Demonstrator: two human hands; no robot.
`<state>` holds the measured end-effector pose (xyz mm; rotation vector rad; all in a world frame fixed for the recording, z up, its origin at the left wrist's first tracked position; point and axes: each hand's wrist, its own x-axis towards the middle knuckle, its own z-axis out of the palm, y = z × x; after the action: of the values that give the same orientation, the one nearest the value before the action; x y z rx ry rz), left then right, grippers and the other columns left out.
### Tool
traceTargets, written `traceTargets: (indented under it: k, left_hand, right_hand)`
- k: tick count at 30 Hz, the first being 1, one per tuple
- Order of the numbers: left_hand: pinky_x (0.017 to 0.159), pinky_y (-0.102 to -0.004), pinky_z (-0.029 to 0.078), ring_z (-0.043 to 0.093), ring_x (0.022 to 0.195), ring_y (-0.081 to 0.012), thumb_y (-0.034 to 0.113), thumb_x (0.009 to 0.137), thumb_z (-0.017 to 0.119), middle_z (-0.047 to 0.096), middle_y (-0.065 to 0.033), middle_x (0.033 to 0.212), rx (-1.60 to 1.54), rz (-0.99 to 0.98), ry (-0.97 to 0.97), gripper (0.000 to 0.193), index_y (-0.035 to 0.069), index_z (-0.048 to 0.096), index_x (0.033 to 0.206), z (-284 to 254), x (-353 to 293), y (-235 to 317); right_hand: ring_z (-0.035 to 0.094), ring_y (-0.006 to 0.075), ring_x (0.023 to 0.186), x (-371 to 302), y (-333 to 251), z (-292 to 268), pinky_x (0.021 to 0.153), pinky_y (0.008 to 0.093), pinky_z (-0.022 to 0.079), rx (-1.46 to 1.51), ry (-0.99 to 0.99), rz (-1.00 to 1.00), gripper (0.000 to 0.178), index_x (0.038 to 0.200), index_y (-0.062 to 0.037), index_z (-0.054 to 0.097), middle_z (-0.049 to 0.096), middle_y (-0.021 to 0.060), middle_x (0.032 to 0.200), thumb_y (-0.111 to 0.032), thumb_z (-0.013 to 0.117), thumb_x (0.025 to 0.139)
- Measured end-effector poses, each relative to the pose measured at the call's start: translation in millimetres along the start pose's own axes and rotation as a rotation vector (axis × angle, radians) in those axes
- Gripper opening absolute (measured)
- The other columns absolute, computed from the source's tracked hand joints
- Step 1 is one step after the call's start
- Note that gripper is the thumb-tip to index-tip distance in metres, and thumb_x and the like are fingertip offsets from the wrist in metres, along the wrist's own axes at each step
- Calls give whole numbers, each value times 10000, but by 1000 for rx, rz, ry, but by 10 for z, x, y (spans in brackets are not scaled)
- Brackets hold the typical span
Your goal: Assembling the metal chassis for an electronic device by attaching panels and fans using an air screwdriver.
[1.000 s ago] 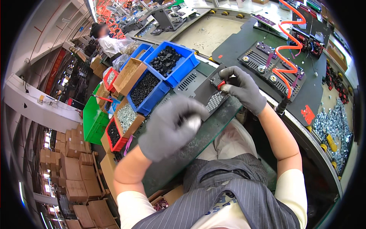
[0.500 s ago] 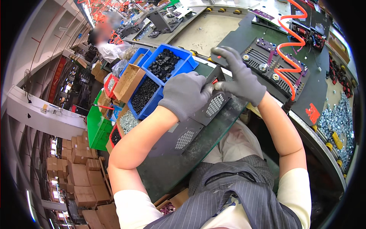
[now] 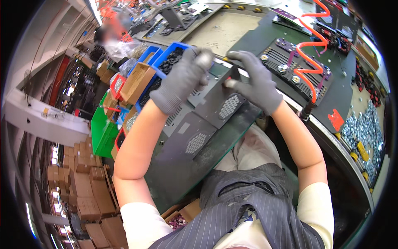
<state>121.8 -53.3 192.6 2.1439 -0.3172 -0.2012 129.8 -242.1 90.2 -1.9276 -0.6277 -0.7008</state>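
My left hand [image 3: 182, 79], in a grey glove, is lifted off the dark grey metal panel [image 3: 215, 99] and hovers at the near side of the blue bin of black parts [image 3: 169, 60]. Its fingers are curled and slightly blurred; whatever they may hold does not show. My right hand [image 3: 259, 87], gloved too, grips the panel's far upturned end, its thumb on the inner face by a small red piece [image 3: 228, 79] and its fingers reaching past the edge. A second perforated grey panel [image 3: 186, 133] lies nearer on the dark green work surface [image 3: 166, 182].
Beside the bins stand an open cardboard box [image 3: 137, 85] and a green crate [image 3: 103, 135]. An orange coiled hose [image 3: 311, 70] hangs over slotted black plates [image 3: 275, 58] on the right. Loose silver hardware [image 3: 365, 137] covers the far right. A person [image 3: 120, 47] is at the upper left.
My left hand has come away from the panel and moved up and left toward the bins. The right hand stays at the panel's end. The view has shifted slightly.
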Motion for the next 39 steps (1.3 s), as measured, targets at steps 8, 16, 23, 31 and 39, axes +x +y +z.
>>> traceTargets:
  k: [8,16,23,31,39]
  left_hand:
    - [764,-279,488,557,875,-131,418,944,449,524,-86,1051,-913,89,-70,530,-6,382,1255,151,-560,181]
    - [911,-263,374,464,1035,-115,265,845,597,507,-24,1053,115,176,150,535,38,421,1296,-376,-1087,-22]
    - [706,-343,482,607,774,-242,392,857,549,632,-99,844,733,130,201,346,65,640,925,-365,-1299,-312]
    - [683,-422,475,597,793,-328,522,778,577,588,-158,785,977,125,62,492,38,549,859,-156,-1427,-445]
    - [657,-429,474,593,777,-339,506,788,573,589,-146,785,882,125,62,456,53,559,840,-159,-1330,-529]
  right_hand:
    - [513,342,1039,-34,-741,73,911,414,403,88,77,-343,568,1142,-69,527,565,158,1064,-196,749,635]
    - [560,114,761,-471,-838,79,652,240,474,827,-64,187,368,1223,-15,382,571,92,912,-56,474,869]
    - [602,141,676,-657,-856,656,581,244,504,1085,-334,540,276,1122,-24,387,601,97,845,-107,529,900]
    - [604,116,701,-763,-854,929,606,234,505,1120,-94,527,266,985,5,485,623,98,873,-162,643,851]
    - [602,112,723,-778,-873,1031,614,232,499,1056,-29,522,267,962,3,482,628,105,870,-118,673,822]
